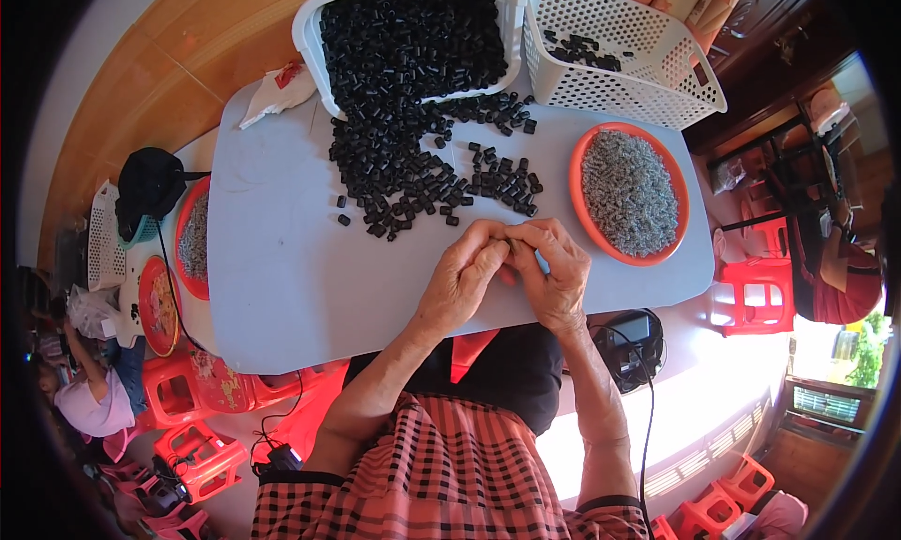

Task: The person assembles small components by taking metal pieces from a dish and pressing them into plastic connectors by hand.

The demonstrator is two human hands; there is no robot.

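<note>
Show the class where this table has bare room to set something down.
The widest free patch is the left side of the table, between its edge and the black pieces. A narrower gap lies between those pieces and the orange bowl. The far side is crowded: white tub, black pieces, perforated basket.

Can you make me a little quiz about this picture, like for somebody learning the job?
1. True or false: the basket holds more black pieces than the tub.

2. What colour is the bowl of grey pieces to the right of the hands?
A) blue
B) orange-red
C) green

3. Do the left hand and right hand meet at the fingers, or are they far apart?

Key:
1. False; the tub holds far more.
2. B.
3. They meet at the fingers.
</note>
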